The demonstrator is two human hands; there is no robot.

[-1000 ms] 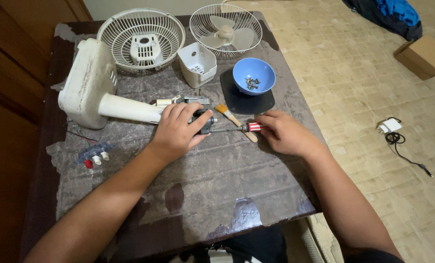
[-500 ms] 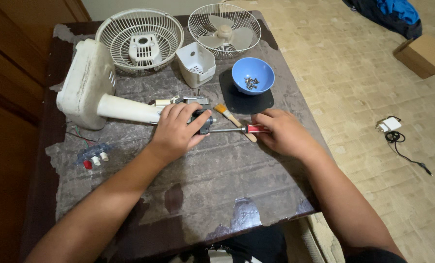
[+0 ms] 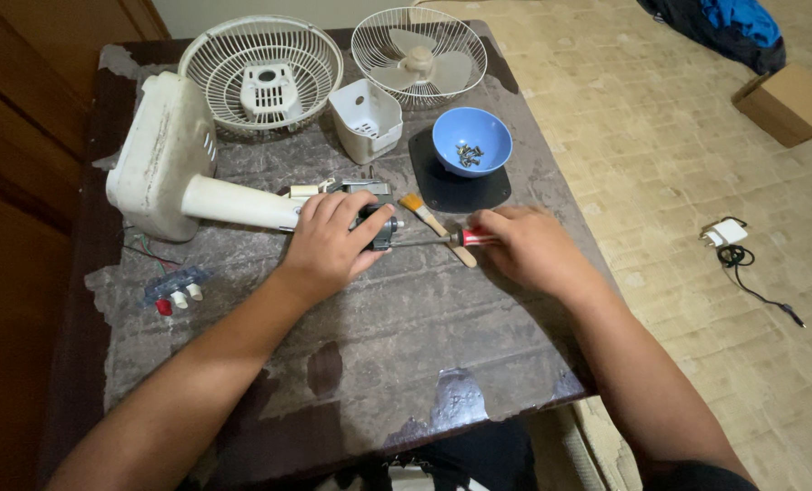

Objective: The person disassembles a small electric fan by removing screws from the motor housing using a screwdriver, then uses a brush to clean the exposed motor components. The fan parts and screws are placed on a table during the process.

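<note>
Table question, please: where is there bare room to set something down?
The near half of the table, between the forearms, is bare. Smaller patch: below the switch block. Crowded at the back: grilles, bowl, fan body, and around both hands.

Dim, warm indoor light; soft shadows, sharp focus, wide-angle edge stretch.

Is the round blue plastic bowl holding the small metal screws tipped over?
No, the round blue plastic bowl sits upright on the table, the small metal screws inside it.
</note>
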